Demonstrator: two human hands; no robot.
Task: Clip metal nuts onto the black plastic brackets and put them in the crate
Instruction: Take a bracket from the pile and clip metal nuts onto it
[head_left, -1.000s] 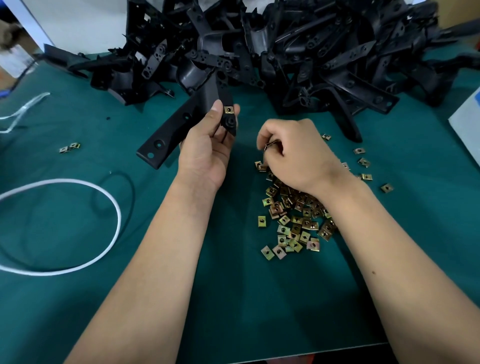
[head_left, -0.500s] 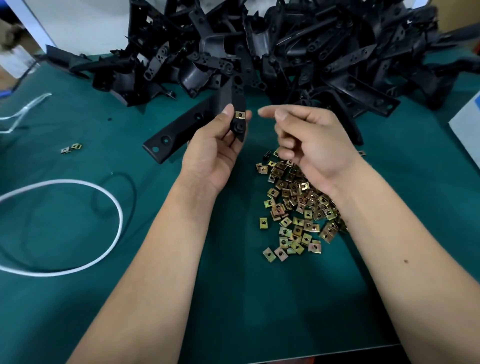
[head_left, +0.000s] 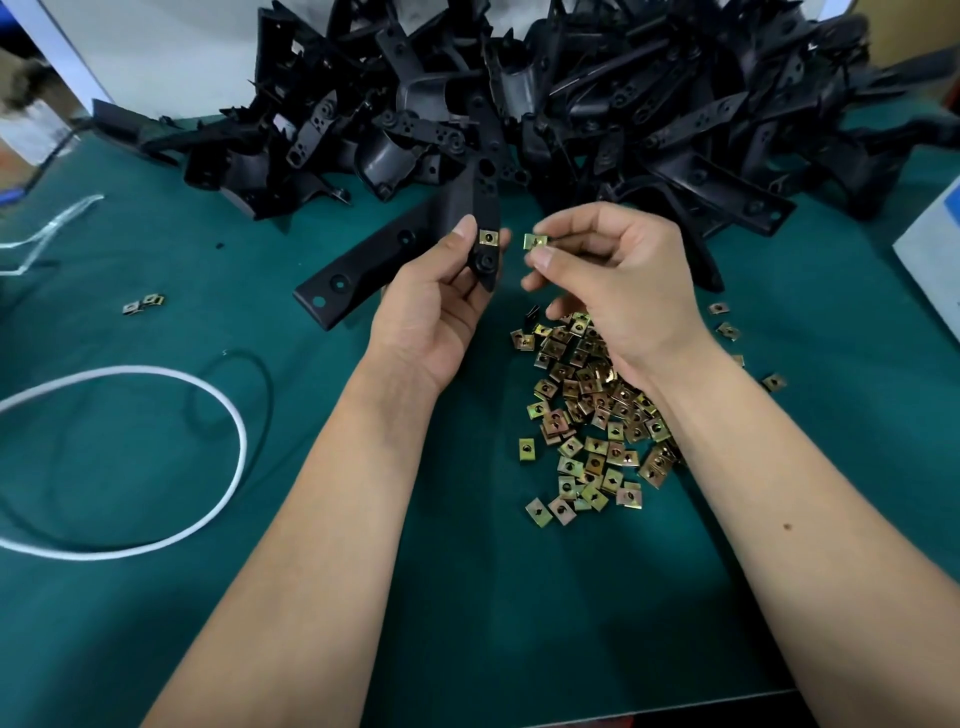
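One nut fitted, we bring a second.
Our left hand (head_left: 431, 306) grips the bracket (head_left: 410, 244) above the desk's middle, long axis running away; our right hand (head_left: 618, 291) pinches a nut (head_left: 536, 241) just right of it.

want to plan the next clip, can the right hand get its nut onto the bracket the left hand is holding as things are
Probably yes. The right hand pinches a nut right beside the bracket, which the left hand holds up with one nut already clipped. Only a small open gap lies between them.
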